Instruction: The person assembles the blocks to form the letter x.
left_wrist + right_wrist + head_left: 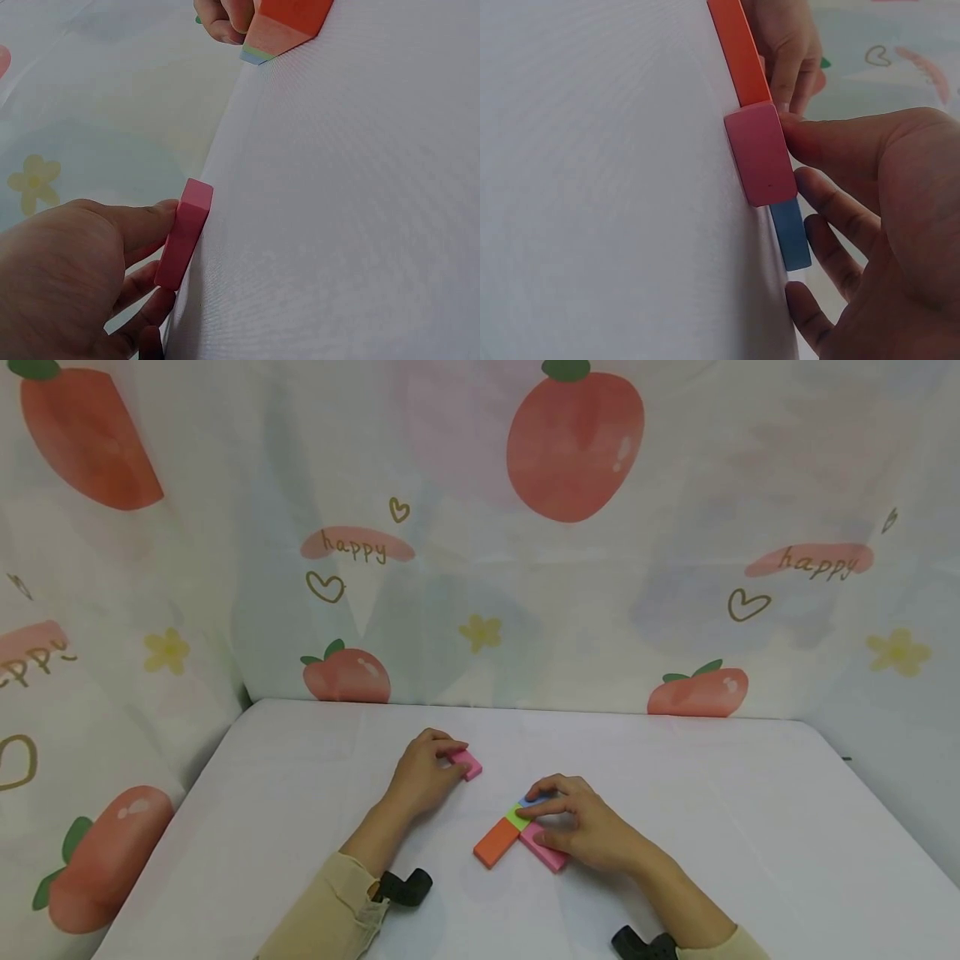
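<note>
A pink block (467, 764) lies at the fingertips of my left hand (426, 772), which pinches it between thumb and fingers just at the tabletop. In the left wrist view the same pink block (184, 234) shows its side. My right hand (592, 827) rests its fingertips on a group of touching blocks. Its thumb is on a second pink block (551, 858), and its fingers lie over a green block (514, 817) and a blue block (531, 800). An orange block (496, 843) continues that row towards the lower left. The fingers partly hide the green and blue blocks.
The blocks are on a white-covered table (360, 752). Behind and at the left hang cloth walls (450, 593) printed with fruit, hearts and flowers. Each wrist wears a black device, one being the left wrist camera (406, 888).
</note>
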{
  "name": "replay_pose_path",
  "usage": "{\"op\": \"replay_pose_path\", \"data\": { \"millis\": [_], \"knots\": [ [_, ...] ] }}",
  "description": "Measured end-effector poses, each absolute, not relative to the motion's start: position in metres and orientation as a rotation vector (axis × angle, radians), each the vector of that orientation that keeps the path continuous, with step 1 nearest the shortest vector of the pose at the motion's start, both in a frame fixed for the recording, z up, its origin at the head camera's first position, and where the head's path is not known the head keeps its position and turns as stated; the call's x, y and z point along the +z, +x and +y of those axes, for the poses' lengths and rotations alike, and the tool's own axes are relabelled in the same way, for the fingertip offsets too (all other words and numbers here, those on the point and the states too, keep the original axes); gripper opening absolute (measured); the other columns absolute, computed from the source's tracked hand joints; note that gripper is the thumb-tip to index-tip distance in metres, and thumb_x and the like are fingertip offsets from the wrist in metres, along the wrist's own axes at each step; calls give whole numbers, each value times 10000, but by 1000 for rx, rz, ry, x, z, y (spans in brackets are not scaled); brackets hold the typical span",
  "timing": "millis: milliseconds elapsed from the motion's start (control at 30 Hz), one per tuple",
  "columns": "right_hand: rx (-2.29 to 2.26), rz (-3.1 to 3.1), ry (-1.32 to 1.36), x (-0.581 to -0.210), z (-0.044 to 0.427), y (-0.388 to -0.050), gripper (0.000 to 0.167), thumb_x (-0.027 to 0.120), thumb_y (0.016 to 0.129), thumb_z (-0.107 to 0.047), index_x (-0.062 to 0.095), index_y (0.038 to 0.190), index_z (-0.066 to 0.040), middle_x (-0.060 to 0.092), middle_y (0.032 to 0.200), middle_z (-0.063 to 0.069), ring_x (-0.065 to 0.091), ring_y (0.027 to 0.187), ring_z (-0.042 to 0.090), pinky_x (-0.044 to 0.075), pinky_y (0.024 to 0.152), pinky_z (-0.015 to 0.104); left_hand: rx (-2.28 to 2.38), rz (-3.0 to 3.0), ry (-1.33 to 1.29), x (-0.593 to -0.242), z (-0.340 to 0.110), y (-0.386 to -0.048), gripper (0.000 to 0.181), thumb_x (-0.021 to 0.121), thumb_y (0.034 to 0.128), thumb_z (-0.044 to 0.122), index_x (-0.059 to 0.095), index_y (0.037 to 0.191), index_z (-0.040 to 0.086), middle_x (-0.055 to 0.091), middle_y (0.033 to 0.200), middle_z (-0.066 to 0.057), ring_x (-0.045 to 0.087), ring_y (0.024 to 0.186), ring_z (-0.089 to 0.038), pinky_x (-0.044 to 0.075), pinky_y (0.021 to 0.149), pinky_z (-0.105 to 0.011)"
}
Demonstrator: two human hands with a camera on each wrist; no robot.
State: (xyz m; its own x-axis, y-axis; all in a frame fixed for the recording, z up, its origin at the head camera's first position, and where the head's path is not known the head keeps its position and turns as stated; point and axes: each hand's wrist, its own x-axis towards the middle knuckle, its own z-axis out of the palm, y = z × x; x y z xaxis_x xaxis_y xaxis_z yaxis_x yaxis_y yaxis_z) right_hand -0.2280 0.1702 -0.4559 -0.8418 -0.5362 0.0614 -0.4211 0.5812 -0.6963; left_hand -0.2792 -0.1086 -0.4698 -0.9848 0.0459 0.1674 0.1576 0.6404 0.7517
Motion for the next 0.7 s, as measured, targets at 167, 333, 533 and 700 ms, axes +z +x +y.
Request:
{"op": "replay_pose_path", "data": {
  "millis": [167,333,533,700],
  "knots": [
    [-1110,2649,-815,-456,170,-228,314,803,900,-234,778,1194,-344,587,1330,-93,427,1332,231,393,1085,556,-1279,-2730,-156,-470,-109,-278,293,795,917,211,782,1209,187,631,1247,-31,599,1190,-249,511,1032,-453],
    [-1106,2651,-828,-455,170,-229,320,800,901,-235,776,1202,-338,585,1339,-82,423,1335,233,385,1089,548,-1284,-2730,-148,-470,-109,-278,295,795,918,219,781,1212,194,629,1250,-25,596,1192,-247,512,1035,-450],
    [-1109,2656,-841,-455,171,-228,312,797,906,-232,779,1205,-319,590,1338,-61,428,1332,249,388,1084,532,-1282,-2733,-152,-470,-109,-278,296,800,913,213,783,1207,189,632,1246,-27,600,1187,-247,509,1035,-450],
    [-1125,2646,-840,-454,171,-228,310,797,905,-225,782,1205,-300,590,1337,-53,423,1335,256,383,1084,542,-1291,-2725,-162,-469,-109,-278,298,802,911,209,783,1206,179,632,1242,-31,602,1184,-249,510,1033,-455]
  ]
}}
